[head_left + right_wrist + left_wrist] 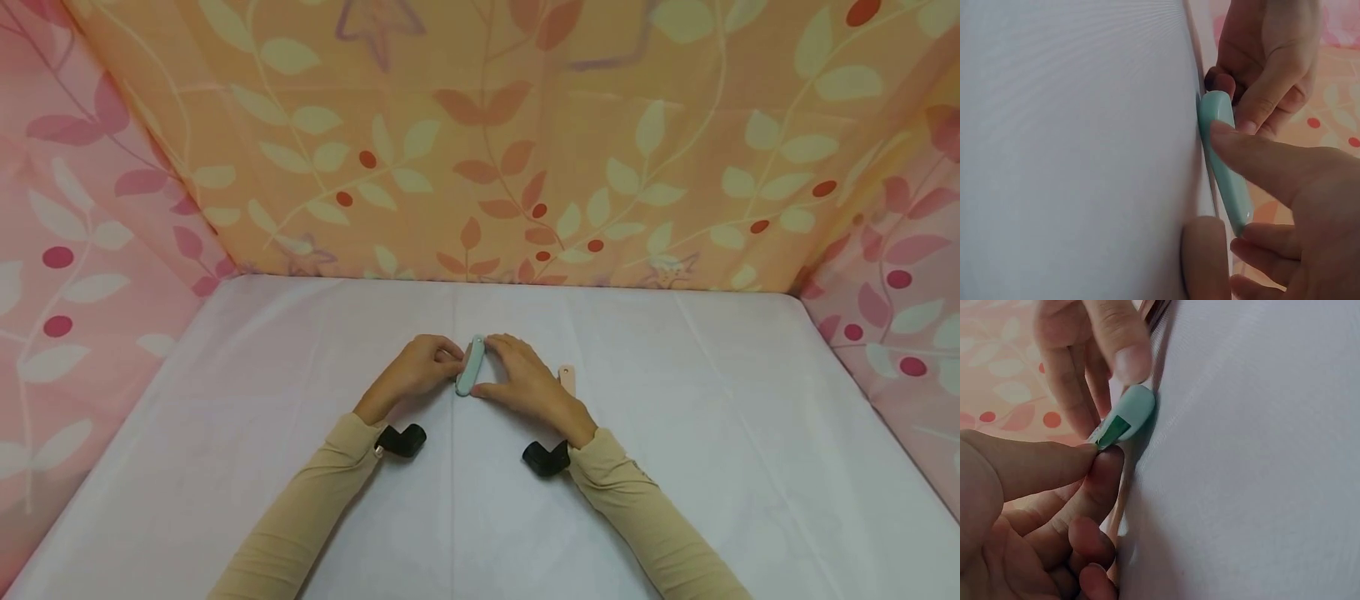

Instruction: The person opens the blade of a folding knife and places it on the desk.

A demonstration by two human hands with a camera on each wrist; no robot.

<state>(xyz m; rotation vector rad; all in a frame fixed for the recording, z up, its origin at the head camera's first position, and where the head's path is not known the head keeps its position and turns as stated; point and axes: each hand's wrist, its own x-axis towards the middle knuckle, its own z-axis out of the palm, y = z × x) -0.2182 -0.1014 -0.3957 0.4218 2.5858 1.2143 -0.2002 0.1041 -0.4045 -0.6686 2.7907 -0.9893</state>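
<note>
A slim mint-green handle (470, 367) with rounded ends and a small hole at its far end is between both hands, close over the white table. My left hand (423, 367) pinches its left side between thumb and index finger. At that pinch, the left wrist view shows a dark green wedge-shaped patch (1113, 431); the fingertips hide what else they grip. My right hand (528, 383) holds the handle from the right, thumb on the near part, fingers at the far end. Near the right wrist lies a beige piece (567, 379) with a hole, partly hidden behind the hand.
The white cloth-covered table (360, 517) has a crease running down its middle. Patterned orange fabric (570, 167) hangs behind it, and pink fabric (90, 275) closes off each side. A black wrist camera (546, 458) sticks inward from the right sleeve, another from the left.
</note>
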